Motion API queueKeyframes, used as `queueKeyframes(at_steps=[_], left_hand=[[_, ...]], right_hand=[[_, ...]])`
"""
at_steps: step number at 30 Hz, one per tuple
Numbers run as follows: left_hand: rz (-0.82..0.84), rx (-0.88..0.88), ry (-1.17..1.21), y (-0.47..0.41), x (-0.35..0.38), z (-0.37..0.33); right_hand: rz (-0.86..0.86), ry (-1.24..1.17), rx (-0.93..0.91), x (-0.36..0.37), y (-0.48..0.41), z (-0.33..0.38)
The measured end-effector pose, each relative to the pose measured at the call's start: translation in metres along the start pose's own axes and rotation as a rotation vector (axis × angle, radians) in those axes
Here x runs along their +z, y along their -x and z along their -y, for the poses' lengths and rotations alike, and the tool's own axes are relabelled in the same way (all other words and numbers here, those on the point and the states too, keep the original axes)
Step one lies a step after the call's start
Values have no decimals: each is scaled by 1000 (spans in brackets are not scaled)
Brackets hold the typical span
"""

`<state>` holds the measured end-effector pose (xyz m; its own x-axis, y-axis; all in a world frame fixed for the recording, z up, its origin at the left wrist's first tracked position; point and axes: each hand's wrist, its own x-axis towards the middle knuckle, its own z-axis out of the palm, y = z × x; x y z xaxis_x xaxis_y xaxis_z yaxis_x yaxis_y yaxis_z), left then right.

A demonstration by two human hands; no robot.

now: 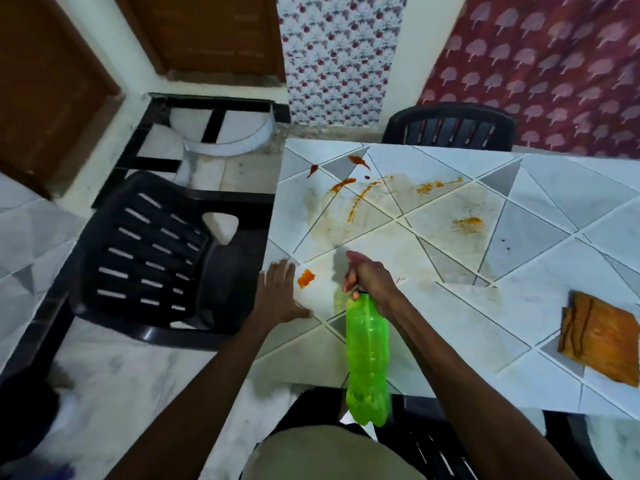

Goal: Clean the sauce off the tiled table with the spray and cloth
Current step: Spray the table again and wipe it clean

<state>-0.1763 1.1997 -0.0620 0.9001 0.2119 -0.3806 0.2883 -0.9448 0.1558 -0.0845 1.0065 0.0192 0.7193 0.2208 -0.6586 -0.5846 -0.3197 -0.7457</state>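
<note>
My right hand (369,277) grips the pink spray head of a green spray bottle (367,358), held over the tiled table (450,323) with the nozzle pointing at the far side. My left hand (280,292) rests flat on the table's left edge, fingers straight. Just right of its fingers lies an orange blob of sauce (305,278). Red and orange sauce streaks (356,188) and smears (467,225) cover the far part of the table, with a wet film around them. A folded orange cloth (601,337) lies at the table's right edge.
A black plastic chair (152,251) stands left of the table, another black chair (450,128) at the far side, and a third (436,445) below me. Patterned curtains (540,60) hang behind. A white round object (225,133) sits on the floor at the back.
</note>
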Motion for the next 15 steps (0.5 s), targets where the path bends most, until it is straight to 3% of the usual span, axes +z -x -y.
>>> queueKeyframes(at_steps=[5, 9, 15], left_hand=[[25, -74, 7, 31, 13, 12], [22, -62, 28, 46, 18, 13], [8, -35, 85, 51, 24, 15]], right_hand=[[132, 48, -7, 27, 18, -8], [27, 151, -31, 33, 29, -28], [31, 80, -25, 25, 41, -48]])
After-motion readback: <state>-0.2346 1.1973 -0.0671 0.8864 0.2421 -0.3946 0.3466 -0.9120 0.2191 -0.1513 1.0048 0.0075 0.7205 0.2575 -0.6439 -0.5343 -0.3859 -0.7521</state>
